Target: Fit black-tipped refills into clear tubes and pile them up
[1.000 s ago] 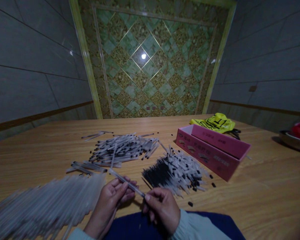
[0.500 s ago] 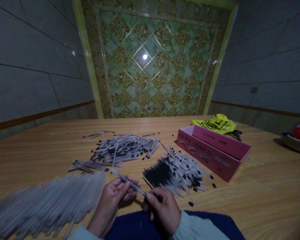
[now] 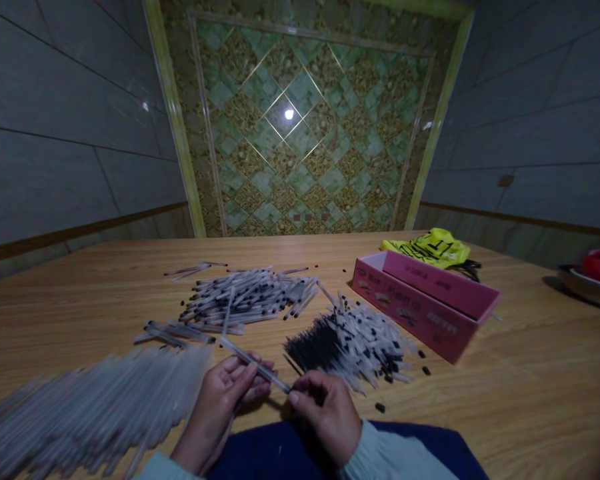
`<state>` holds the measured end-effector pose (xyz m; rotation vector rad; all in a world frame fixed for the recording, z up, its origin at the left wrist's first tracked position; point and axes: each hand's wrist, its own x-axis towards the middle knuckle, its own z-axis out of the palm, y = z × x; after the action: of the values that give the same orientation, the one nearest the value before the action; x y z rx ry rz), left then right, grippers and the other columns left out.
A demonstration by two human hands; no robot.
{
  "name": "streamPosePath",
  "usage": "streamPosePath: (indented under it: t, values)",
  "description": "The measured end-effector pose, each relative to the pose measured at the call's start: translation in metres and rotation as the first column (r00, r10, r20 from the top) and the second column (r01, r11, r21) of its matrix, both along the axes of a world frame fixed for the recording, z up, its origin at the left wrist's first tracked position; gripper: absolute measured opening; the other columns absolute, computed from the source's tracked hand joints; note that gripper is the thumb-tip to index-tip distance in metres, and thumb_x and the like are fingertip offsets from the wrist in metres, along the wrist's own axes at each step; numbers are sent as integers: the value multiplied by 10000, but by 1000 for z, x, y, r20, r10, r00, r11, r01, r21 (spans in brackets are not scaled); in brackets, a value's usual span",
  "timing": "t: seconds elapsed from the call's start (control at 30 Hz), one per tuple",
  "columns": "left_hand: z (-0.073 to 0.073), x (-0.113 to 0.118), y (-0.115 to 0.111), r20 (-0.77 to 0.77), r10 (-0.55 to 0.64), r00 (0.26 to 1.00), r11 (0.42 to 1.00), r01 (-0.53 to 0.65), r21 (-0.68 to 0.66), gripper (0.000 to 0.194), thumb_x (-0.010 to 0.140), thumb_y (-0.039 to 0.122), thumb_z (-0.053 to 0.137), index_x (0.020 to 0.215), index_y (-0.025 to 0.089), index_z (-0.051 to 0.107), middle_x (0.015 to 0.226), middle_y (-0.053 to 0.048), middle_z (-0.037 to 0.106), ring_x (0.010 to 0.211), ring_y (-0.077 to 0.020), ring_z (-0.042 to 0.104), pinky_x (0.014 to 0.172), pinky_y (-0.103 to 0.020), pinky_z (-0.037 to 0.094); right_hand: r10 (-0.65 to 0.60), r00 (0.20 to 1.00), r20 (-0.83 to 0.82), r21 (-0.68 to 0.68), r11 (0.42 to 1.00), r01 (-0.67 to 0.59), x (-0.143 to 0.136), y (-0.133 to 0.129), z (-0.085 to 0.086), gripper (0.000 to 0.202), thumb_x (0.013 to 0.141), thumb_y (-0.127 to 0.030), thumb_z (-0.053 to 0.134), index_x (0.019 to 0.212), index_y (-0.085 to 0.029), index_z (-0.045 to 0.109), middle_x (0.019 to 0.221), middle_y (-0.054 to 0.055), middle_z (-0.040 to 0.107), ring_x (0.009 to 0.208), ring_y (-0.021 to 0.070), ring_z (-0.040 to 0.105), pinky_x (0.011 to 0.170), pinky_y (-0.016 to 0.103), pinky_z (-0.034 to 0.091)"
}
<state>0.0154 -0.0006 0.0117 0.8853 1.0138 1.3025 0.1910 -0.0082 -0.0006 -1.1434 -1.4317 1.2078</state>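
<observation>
A clear pen barrel (image 3: 237,351) with a dark length inside slants between my two hands, above the table's front edge. My left hand (image 3: 235,387) is closed around its middle, thumb on top. At the lower right end, my right hand (image 3: 325,407) pinches the barrel between thumb and fingers. Just beyond my right hand lies a heap of dark-tipped refills with whitish tubes (image 3: 365,340). Left of my left hand spreads a big pile of clear empty barrels (image 3: 95,413). Farther back is a pile of barrels with dark ends (image 3: 250,293).
A pink open box (image 3: 415,303) stands at the right, with a yellow plastic bag (image 3: 430,247) behind it. Small black plugs (image 3: 380,407) lie scattered on the wooden table (image 3: 530,373). A red item in a metal basin (image 3: 593,283) sits at the far right.
My right thumb and fingers have shifted slightly at the barrel's lower end. The barrel stays in both hands at nearly the same slant; the whole view has moved only a little.
</observation>
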Motion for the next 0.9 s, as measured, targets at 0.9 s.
streamPosePath:
  t: [0.9]
  values:
    - [3,1,0,-7,27,1000,1000,-27,-14,344,638,300,736,879,106,586,847,-143,726,742,-227,686,660,-301,560,-35,992,125,72,997,26,2,1,-4,123,664,-241,643,719,-132,649,587,-6,552,548,115,450,500,214,315]
